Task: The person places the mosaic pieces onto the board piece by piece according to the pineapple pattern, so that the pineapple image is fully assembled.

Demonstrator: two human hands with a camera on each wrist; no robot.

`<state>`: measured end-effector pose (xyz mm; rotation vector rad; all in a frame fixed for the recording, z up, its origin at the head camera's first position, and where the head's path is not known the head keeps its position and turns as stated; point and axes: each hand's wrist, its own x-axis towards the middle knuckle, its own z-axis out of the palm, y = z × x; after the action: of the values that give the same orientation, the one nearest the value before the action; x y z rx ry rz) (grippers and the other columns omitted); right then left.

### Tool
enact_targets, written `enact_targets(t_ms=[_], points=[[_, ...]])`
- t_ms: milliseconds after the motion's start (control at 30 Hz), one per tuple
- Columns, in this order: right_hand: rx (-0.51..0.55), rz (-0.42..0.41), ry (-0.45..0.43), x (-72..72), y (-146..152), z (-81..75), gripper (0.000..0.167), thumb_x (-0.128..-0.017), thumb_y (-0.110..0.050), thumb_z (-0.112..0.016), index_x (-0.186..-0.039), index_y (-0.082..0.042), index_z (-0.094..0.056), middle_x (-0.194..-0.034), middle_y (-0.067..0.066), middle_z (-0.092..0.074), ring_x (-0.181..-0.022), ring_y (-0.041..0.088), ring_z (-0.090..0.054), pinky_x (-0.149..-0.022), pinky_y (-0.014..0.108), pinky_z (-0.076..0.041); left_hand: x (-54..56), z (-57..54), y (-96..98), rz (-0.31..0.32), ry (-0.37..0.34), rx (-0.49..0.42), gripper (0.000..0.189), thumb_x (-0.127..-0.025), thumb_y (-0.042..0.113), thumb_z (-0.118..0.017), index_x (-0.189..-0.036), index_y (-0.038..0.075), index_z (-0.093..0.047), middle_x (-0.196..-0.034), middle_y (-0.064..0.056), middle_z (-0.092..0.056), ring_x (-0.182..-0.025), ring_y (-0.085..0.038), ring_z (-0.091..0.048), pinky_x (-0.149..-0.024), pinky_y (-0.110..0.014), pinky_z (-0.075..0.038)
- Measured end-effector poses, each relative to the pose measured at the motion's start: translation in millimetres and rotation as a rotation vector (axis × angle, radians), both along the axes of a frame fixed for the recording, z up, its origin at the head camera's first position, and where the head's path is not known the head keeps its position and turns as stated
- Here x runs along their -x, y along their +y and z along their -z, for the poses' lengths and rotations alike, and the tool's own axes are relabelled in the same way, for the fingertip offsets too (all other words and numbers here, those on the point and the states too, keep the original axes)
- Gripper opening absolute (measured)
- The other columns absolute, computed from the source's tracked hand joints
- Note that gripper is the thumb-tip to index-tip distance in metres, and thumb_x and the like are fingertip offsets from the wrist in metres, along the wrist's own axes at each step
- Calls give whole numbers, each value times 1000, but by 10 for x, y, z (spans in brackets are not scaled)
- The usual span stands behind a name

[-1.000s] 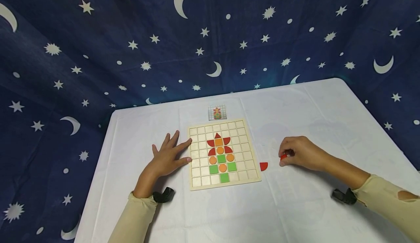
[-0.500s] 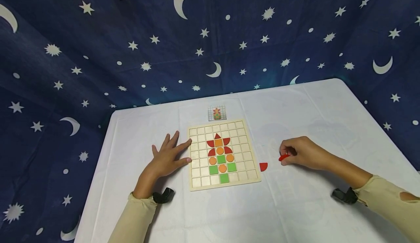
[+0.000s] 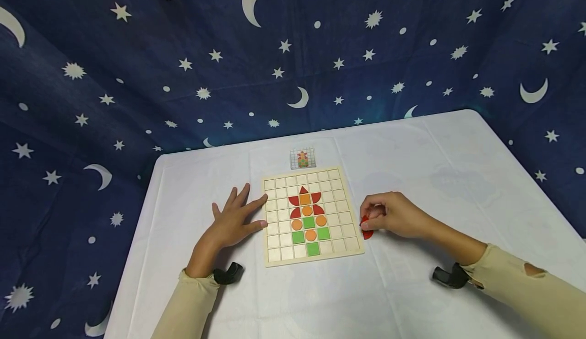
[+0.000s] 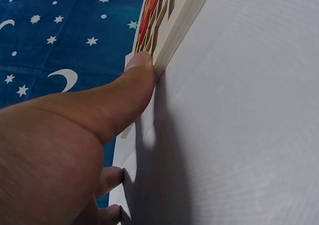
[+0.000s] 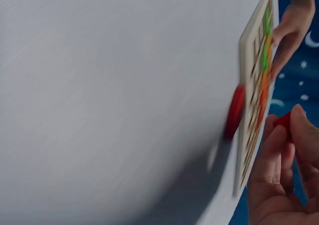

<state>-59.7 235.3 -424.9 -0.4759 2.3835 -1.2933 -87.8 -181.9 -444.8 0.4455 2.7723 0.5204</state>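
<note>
A wooden grid board (image 3: pixel 284 186) lies on the white table, bearing a pattern of red, orange and green pieces. My left hand (image 3: pixel 230 223) is spread flat beside it, thumb and forefinger touching its left edge; in the left wrist view the thumb (image 4: pixel 117 98) meets the board's rim. Between thumb and fingers, my right hand (image 3: pixel 396 215) pinches a small red piece (image 5: pixel 283 120), its shape mostly covered. That hand is just right of the board, over a red quarter-circle piece (image 5: pixel 235 112) lying on the cloth close to the board's edge.
A small pattern card (image 3: pixel 302 158) with a similar coloured figure stands or lies behind the board. A dark blue curtain (image 3: pixel 183 100) with moons and stars hangs beyond the table's back edge. White cloth (image 3: pixel 329 298) covers the table.
My right hand has moved left with the pinched red piece, from the open cloth to the board's right side above the loose red quarter circle. The left hand has stayed in place.
</note>
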Motion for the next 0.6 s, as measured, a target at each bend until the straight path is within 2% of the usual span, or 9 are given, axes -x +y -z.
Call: enact_targets(t_ms=[233, 467, 600], points=[[34, 41, -56, -36, -357, 9, 14, -84, -21, -86, -91, -20, -74, -76, -2, -71, -65, 21, -64, -53, 25, -51, 2, 10, -7, 6, 9, 11, 71, -91, 56, -70, -154, 35, -45, -172, -15, -14, -157, -49, -5, -106, -88, -2], [40, -26, -59, -113, -587, 87, 12, -85, -14, -83, -94, -16, -75, -78, -2, -73, -64, 13, -65, -63, 22, -52, 0, 10, -11, 9, 19, 4, 71, -91, 55, -70, -155, 34, -45, -171, -17, -15, -156, -51, -7, -105, -89, -2], [43, -62, -29, -166, -677, 124, 11, -83, -9, -83, -89, -16, -76, -74, -5, -72, -62, 9, -67, -61, 22, -53, -7, -5, -12, 10, 18, -2, 70, -92, 54, -70, -154, 33, -46, -172, -16, -14, -157, -49, -6, -106, -88, -2]])
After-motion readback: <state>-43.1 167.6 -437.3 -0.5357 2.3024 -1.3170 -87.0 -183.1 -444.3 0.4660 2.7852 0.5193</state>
